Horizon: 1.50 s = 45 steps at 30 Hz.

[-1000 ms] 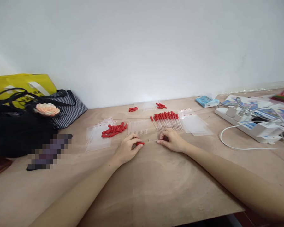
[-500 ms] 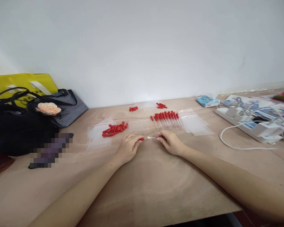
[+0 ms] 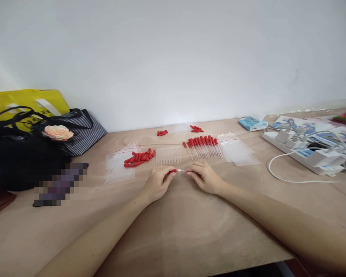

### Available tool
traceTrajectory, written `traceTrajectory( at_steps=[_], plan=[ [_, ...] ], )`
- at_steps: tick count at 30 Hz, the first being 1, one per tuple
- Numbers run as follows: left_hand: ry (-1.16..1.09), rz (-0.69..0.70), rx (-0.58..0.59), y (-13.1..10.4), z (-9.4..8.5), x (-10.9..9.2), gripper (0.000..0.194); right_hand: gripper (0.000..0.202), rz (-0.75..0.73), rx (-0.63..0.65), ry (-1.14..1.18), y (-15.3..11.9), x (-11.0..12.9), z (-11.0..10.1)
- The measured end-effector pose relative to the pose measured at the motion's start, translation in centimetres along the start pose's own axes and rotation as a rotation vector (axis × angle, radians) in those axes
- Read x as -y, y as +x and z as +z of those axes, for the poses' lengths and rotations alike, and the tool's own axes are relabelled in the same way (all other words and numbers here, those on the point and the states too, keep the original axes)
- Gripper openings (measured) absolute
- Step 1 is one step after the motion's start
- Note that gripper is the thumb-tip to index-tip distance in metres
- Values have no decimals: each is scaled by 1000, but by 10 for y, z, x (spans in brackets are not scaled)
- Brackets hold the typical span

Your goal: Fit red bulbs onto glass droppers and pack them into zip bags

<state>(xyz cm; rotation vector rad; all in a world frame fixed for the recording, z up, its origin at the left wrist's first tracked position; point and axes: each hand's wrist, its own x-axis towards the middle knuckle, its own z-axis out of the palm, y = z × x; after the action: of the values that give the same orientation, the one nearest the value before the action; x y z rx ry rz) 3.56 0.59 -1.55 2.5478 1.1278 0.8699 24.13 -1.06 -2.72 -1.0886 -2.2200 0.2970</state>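
My left hand (image 3: 158, 182) pinches a red rubber dropper bulb (image 3: 172, 171), its open end pointing right. My right hand (image 3: 204, 177) is closed on a thin clear dropper tube (image 3: 181, 170), whose left end meets the mouth of the bulb. Just beyond my hands lies a row of loose clear tubes (image 3: 168, 155). To their right, assembled droppers with red bulbs (image 3: 203, 147) lie side by side. A pile of loose red bulbs (image 3: 140, 158) rests left of the tubes, partly on clear zip bags (image 3: 119, 171).
More zip bags (image 3: 238, 152) lie right of the droppers. Small groups of red bulbs (image 3: 196, 129) and more tubes (image 3: 181, 129) are near the wall. A white power strip (image 3: 302, 154) with cables stands at right. Bags, including a striped one (image 3: 83, 134), crowd the left.
My right hand has moved left, bringing the tube's end to the red bulb; the gap between them has closed. My left hand has shifted slightly right.
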Motion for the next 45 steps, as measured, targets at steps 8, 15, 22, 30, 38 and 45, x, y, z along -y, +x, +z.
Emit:
traceTrajectory(
  at_steps=[8,15,22,30,38,45],
  plan=[
    [29,61,23,-2,-2,-1,16,17,-96,55,-60,-2,0,-1],
    [93,177,63,-4,-2,-2,18,22,-188,61,-232,-1,-3,-4],
    [102,245,38,-4,2,-1,19,22,-226,7,-191,0,0,4],
    [90,239,58,-3,2,-4,20,21,-193,23,-143,1,5,9],
    [24,119,35,-2,-5,5,17,23,-152,45,-199,2,1,-6],
    [42,168,-33,-4,-7,1,13,22,-181,14,-211,2,-2,-10]
  ],
)
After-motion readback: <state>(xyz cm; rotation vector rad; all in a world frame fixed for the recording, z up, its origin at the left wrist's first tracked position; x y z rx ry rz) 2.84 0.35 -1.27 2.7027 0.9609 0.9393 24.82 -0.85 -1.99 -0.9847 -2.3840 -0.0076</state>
